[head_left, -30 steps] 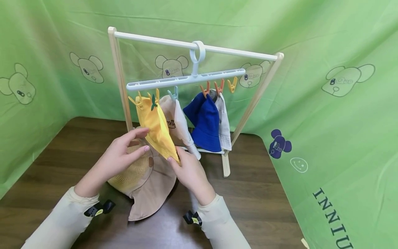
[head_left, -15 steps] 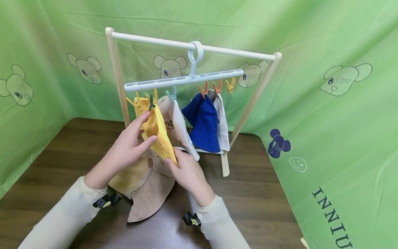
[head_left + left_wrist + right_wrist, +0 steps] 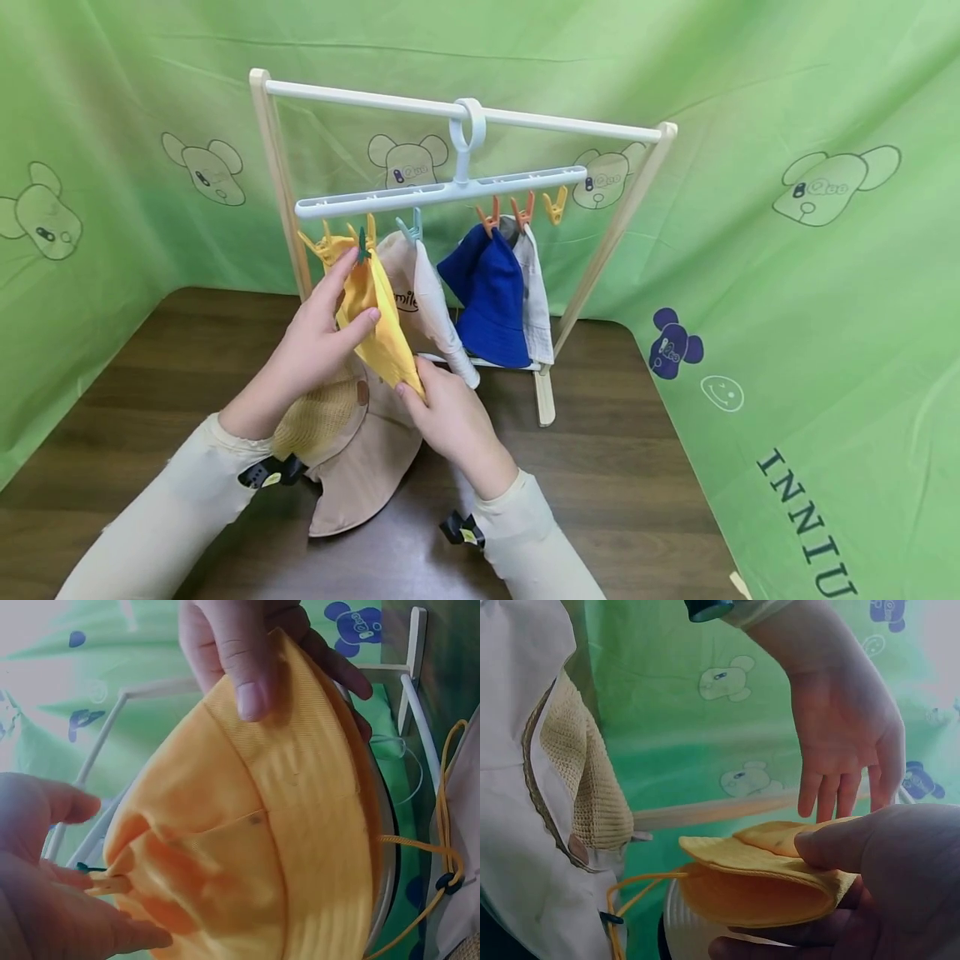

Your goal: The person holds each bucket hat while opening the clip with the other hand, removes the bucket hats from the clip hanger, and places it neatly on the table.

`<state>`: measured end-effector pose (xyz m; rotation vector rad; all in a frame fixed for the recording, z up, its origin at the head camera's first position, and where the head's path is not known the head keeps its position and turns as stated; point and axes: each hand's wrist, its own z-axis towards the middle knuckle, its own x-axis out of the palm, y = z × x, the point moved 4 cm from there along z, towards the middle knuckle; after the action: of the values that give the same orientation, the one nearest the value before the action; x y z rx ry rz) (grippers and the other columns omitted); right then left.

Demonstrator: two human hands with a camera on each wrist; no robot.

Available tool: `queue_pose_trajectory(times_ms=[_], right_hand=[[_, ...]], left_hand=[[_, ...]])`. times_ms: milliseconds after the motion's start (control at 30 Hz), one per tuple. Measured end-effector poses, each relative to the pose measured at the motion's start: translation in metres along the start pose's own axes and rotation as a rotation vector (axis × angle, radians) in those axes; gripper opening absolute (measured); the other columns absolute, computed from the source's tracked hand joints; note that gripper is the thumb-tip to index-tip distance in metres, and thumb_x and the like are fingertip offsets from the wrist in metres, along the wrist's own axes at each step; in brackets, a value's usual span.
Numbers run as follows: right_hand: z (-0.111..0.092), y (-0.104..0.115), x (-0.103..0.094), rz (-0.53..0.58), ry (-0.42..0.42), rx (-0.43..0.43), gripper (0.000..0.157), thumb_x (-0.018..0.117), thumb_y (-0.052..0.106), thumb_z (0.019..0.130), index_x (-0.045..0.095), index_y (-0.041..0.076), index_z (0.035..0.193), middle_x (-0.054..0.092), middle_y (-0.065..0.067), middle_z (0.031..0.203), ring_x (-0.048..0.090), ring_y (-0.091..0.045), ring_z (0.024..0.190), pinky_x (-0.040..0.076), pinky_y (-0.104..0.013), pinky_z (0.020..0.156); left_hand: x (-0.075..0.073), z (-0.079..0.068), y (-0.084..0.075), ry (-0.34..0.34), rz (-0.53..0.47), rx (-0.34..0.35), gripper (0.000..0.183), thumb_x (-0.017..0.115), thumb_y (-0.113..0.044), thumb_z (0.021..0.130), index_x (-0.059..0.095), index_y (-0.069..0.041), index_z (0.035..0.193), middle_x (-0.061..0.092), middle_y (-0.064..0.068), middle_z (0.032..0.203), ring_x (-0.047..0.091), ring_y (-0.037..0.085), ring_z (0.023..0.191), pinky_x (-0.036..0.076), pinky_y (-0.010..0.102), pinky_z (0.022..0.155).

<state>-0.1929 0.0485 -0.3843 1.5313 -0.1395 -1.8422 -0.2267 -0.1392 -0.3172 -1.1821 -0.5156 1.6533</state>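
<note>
A yellow bucket hat [image 3: 382, 337] with a small green leaf tab [image 3: 363, 246] on its crown hangs from yellow clips [image 3: 322, 246] at the hanger's left end. My right hand [image 3: 453, 417] pinches the brim, thumb on the outside and fingers under it, as the right wrist view shows. My left hand [image 3: 311, 342] is at the crown with its fingers extended; in the left wrist view that hand [image 3: 45, 885] spreads around the crown tip, fingertips right at the cloth. An orange cord [image 3: 416, 846] with a dark toggle trails from the hat.
A pale blue hanger [image 3: 442, 193] hangs on a wooden rack [image 3: 273, 167]. Further right are a cream hat [image 3: 435, 292], a blue hat [image 3: 495, 308] and a whitish hat [image 3: 537, 308]. A yellow clip [image 3: 555, 206] holds nothing. Below lies a beige sun hat [image 3: 371, 479] on the table.
My left hand has moved up and right along the yellow hat, from its lower side to near the leaf tab. My right hand keeps its pinch on the brim, nearly still.
</note>
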Motion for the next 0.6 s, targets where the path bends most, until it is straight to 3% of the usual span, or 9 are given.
queue_pose_trajectory(times_ms=[167,333,467,600], right_hand=[[-0.001,0.001,0.002,-0.003,-0.003,-0.022,0.021,0.061,0.031,0.103,0.064,0.016,0.117,0.07,0.0,0.095,0.065,-0.016,0.081,0.053,-0.037,0.069],[-0.002,0.002,0.003,-0.008,0.006,-0.033,0.02,0.059,0.031,0.104,0.064,0.016,0.117,0.069,0.0,0.096,0.065,-0.017,0.085,0.053,-0.038,0.072],[-0.003,0.003,0.002,-0.018,0.005,-0.035,0.02,0.058,0.03,0.105,0.063,0.015,0.118,0.069,-0.001,0.096,0.065,-0.017,0.085,0.053,-0.038,0.072],[-0.003,0.005,0.001,-0.029,0.012,-0.044,0.021,0.056,0.03,0.106,0.062,0.014,0.12,0.069,-0.002,0.095,0.065,-0.018,0.085,0.053,-0.039,0.072]], left_hand=[[0.002,0.007,0.003,-0.069,-0.194,-0.036,0.085,0.06,-0.013,0.103,0.003,-0.019,0.166,0.013,0.003,0.172,0.015,0.013,0.157,0.017,0.043,0.126],[-0.004,0.017,0.004,-0.132,-0.278,-0.031,0.067,0.05,-0.012,0.108,0.014,-0.006,0.164,0.024,0.012,0.168,0.026,0.025,0.155,0.023,0.041,0.125],[-0.008,0.025,0.005,-0.169,-0.272,0.005,0.052,0.044,-0.012,0.11,0.03,0.0,0.158,0.038,0.016,0.161,0.037,0.028,0.15,0.03,0.039,0.122],[-0.012,0.03,0.006,-0.189,-0.216,-0.011,0.049,0.045,-0.018,0.11,0.037,-0.002,0.156,0.043,0.015,0.159,0.04,0.024,0.147,0.033,0.04,0.121]])
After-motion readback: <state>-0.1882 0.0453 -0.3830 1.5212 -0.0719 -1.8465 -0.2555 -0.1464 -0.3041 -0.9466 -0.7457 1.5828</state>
